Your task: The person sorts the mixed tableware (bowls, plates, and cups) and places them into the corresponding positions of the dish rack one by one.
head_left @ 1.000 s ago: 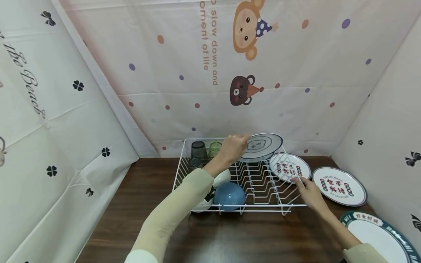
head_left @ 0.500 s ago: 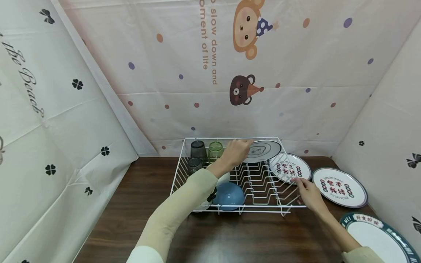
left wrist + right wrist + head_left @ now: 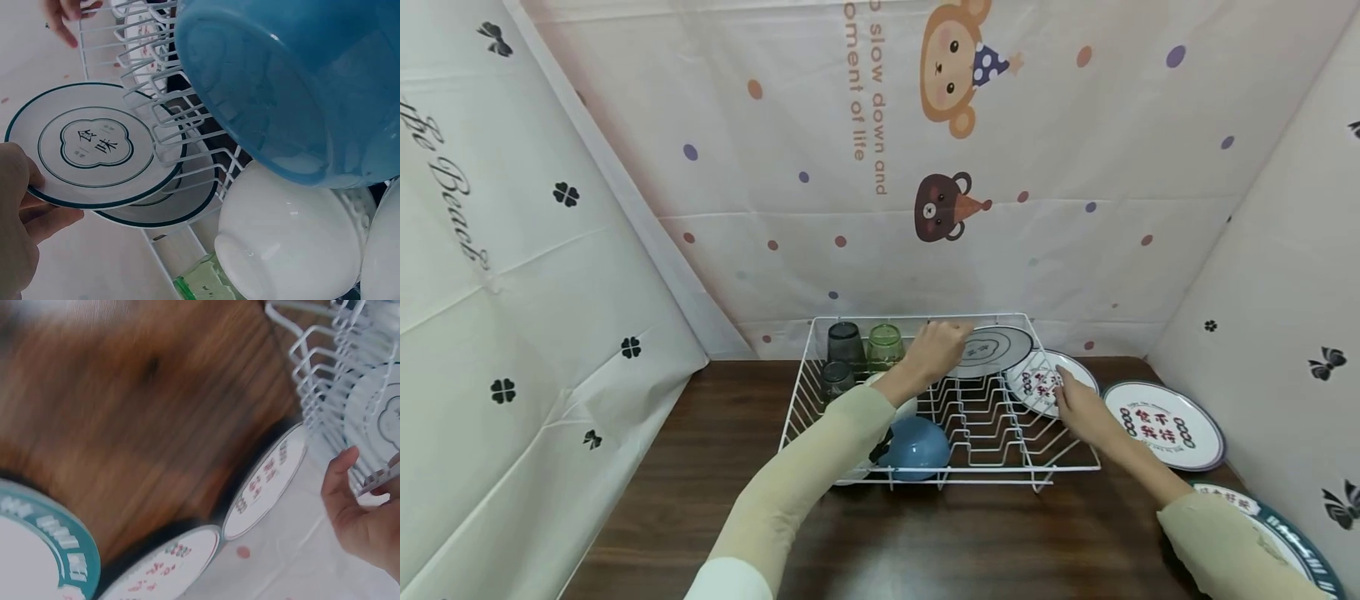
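Note:
My left hand (image 3: 934, 350) grips the edge of a white plate (image 3: 97, 150) with a dark green rim and dark characters at its centre. The plate leans back at the rear of a white wire dish rack (image 3: 992, 481), in front of a similar plate (image 3: 194, 209) standing in the wires. In the left wrist view, my thumb lies on the plate's face and my fingers behind it. My right hand (image 3: 1086, 412) is at the rack's right side, thumb and fingers either side of the top wire (image 3: 369, 481).
An upturned blue bowl (image 3: 917, 450), white bowls (image 3: 287, 231), dark glasses (image 3: 846, 342) and a green glass (image 3: 885, 343) fill the rack's left side. Plates with red characters (image 3: 1165, 425) lean at the right wall and behind the rack; a green-rimmed plate (image 3: 1288, 533) lies front right.
My left hand has lowered the plate into the rack's rear slots. My right hand has moved back along the rack's right side from the front part of its top wire.

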`<state>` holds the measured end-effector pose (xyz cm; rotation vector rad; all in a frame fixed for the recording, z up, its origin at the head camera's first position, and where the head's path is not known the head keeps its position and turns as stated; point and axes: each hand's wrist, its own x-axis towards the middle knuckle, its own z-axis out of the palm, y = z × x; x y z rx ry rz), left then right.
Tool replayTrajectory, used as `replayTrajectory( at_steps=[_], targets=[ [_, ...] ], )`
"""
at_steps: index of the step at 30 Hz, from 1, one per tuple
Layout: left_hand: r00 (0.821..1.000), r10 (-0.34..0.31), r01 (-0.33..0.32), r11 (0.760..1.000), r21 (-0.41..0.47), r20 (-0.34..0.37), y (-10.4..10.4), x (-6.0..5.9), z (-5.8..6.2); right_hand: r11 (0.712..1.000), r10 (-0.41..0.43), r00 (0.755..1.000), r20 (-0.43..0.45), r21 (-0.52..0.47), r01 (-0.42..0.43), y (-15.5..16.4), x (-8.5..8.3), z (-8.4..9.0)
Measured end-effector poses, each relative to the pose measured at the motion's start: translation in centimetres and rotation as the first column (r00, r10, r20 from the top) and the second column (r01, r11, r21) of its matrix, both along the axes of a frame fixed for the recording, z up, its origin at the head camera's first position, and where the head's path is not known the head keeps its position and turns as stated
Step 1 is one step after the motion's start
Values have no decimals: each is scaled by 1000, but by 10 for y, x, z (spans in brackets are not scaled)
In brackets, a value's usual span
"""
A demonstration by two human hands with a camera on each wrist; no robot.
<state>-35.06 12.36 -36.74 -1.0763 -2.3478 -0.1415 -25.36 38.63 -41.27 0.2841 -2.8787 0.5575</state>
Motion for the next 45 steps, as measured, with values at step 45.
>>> replayTrajectory(
  at_steps=[45],
  targets=[
    [988, 141, -129, 979, -156, 69, 9, 5, -16, 991, -133, 991, -30, 8, 133, -3, -6, -12]
  ],
)
